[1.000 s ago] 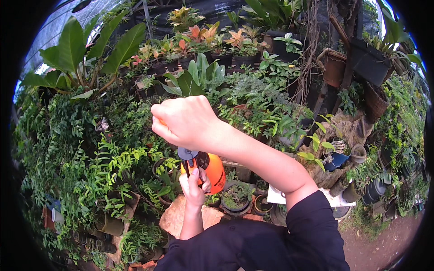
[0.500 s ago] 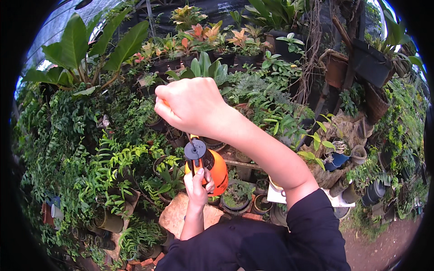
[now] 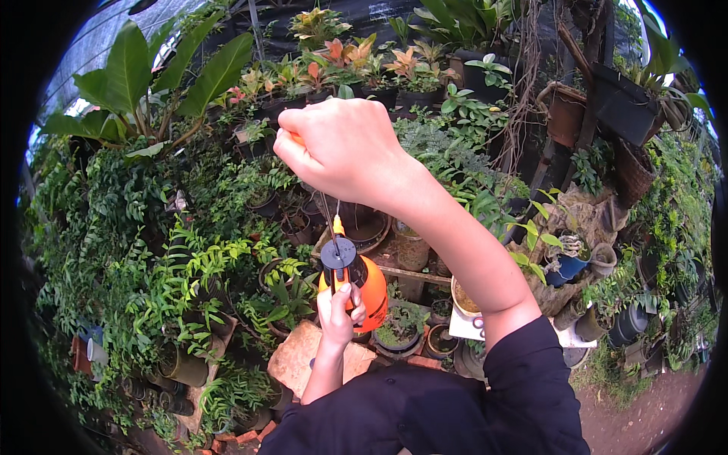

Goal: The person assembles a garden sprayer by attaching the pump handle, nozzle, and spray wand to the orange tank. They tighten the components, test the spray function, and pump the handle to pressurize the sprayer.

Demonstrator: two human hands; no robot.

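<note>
- Orange pump sprayer bottle [image 3: 365, 292]: held upright in mid-air at the centre of the view, above potted plants; black round cap [image 3: 338, 255] on top.
- Pump rod [image 3: 331, 220]: thin, dark, runs from the cap up into the raised fist; extended well clear of the cap.
- Pump handle [image 3: 294, 139]: only a small orange tip shows at the thumb side of the fist; the rest is hidden.
- Left hand [image 3: 340, 312]: fingers wrapped closed around the bottle's side just below the cap, forearm rising from the lower edge.
- Right hand [image 3: 341, 148]: clenched tight into a fist around the pump handle, directly above the bottle, well apart from the cap.
- Black sleeve [image 3: 523, 387]: covers the right upper arm at the lower right.
- Ferns [image 3: 189, 273]: dense, left of the bottle.
- Broad-leaved plant [image 3: 144, 83]: upper left.
- Flat stone [image 3: 299, 356]: below the left forearm.
- Blue pot [image 3: 567, 267]: right of the right forearm.
</note>
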